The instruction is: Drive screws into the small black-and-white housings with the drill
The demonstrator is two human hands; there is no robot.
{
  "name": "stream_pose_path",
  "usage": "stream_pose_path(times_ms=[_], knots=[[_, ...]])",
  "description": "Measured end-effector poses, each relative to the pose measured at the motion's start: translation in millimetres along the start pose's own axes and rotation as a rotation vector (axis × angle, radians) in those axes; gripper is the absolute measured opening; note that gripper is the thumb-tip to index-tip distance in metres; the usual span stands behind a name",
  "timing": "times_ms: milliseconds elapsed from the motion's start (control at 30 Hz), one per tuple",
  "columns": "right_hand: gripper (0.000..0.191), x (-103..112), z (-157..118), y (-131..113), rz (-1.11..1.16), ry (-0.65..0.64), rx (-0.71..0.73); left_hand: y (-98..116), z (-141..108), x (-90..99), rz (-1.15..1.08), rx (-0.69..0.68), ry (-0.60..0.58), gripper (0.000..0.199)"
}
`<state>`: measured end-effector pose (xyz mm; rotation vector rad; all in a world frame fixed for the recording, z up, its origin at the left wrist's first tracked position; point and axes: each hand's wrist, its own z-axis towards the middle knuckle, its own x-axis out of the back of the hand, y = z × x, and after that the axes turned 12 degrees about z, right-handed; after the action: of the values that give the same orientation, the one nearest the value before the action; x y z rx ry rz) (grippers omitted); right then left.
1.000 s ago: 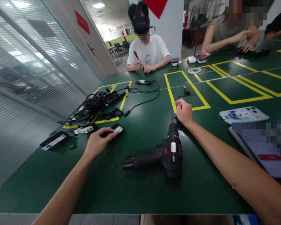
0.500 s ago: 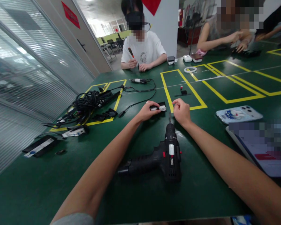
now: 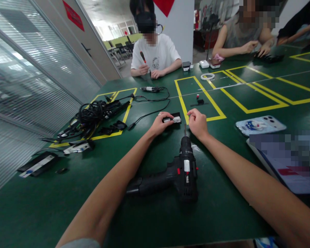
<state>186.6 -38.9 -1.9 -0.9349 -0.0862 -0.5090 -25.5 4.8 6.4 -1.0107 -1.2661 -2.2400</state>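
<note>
My left hand [image 3: 161,124] grips a small black casing with a white part [image 3: 176,119], its fingers closed over the left end. To the right, my right hand [image 3: 197,123] is curled with thumb and forefinger together; whatever may be in it is hidden. The two hands are a little apart. Between my forearms a black cordless drill [image 3: 187,172] lies on its side, its bit pointing away from me toward the gap between the hands. Beyond my right hand, a small black piece [image 3: 200,101] and a tiny red-and-white piece [image 3: 197,96] lie inside a yellow-taped rectangle.
Left on the green table [image 3: 93,206] are tangled black cables [image 3: 93,112], a black-and-white strip-like unit [image 3: 38,163] and a white part [image 3: 79,147]. A phone [image 3: 260,125] and a laptop-like device [image 3: 281,165] lie right. Across sits a person [image 3: 155,51] holding a screwdriver [image 3: 143,57].
The whole view has shifted slightly, with things appearing a little further left. My hands keep nearly the same pose; the casing looks slightly tilted in my left hand.
</note>
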Motion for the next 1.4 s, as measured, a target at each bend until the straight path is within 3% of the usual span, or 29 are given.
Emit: stream_pose_path(times_ms=[333,467,567,633,767,800,867,933,967,1067,1233,1300,1400], knots=[[0.028,0,0,0,-0.008,0.002,0.0,4,-2,-1.0,-0.011,0.023,0.031,0.027],[0.028,0,0,0,-0.008,0.006,-0.001,-1,0,-1.4,-0.024,0.009,0.028,0.037],[0.028,0,0,-1,0.003,0.012,0.0,-5,0,7.1,-0.091,0.033,-0.016,0.051],[0.028,0,0,-1,0.01,0.021,-0.001,-2,-7,22.3,-0.131,0.08,-0.009,0.054],[0.027,0,-2,1,0.022,0.039,0.004,38,-51,71.0,-0.046,0.082,0.007,0.051],[0.026,1,-2,0,0.024,0.045,0.008,54,-69,82.4,-0.013,0.051,-0.061,0.049],[0.026,3,0,-4,0.023,0.059,0.021,86,-108,97.0,0.064,-0.001,-0.304,0.049],[0.025,7,5,-14,0.022,0.068,0.043,110,-146,98.4,0.158,-0.014,-0.525,0.066],[0.025,10,9,-22,0.022,0.073,0.056,118,-161,94.8,0.214,-0.013,-0.565,0.078],[0.027,20,18,-50,0.032,0.086,0.059,124,-187,78.2,0.409,0.0,-0.55,0.088],[0.021,47,7,-78,-0.058,-0.12,-0.087,116,-195,68.4,0.43,-0.082,-0.484,0.086],[0.024,58,-5,-79,0.063,-0.033,-0.169,119,-195,69.0,0.331,-0.069,-0.402,0.085],[0.025,64,-26,-85,0.451,0.148,-0.389,133,-184,64.9,0.122,-0.008,-0.173,0.075]])
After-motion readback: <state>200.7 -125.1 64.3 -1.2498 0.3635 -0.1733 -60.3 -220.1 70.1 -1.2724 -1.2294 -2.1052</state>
